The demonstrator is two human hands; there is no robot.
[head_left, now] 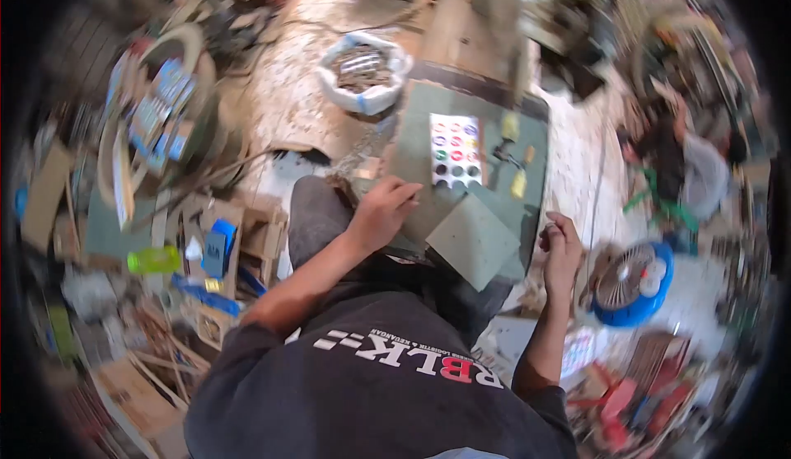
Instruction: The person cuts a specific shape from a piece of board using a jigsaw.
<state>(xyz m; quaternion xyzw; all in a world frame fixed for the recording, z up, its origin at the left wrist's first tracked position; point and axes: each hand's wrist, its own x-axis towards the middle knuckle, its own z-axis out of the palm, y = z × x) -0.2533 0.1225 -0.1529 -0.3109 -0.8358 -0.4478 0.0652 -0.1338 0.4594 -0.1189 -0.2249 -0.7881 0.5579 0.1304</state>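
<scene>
My left hand (pixel 384 213) is above the left edge of a dark green work board (pixel 404 146), fingers bent and pressed together; what is in them, if anything, is too small to make out. Off the board's right edge, my right hand (pixel 562 249) has its fingers curled in, with a small pale spot at the fingertips that I cannot identify. Between the hands, a square grey-green panel (pixel 474 241) lies turned at an angle at the board's near end. Beyond it lies a white sheet of round coloured stickers (pixel 455 150), its near edge scalloped.
A small dark tool (pixel 506 154) and a yellow-handled piece (pixel 518 184) lie right of the sheet. A white sack of scraps (pixel 362 72) stands beyond the board. A blue fan (pixel 633 284) is at right; another person (pixel 684 162) sits farther off. Wood pieces crowd the left.
</scene>
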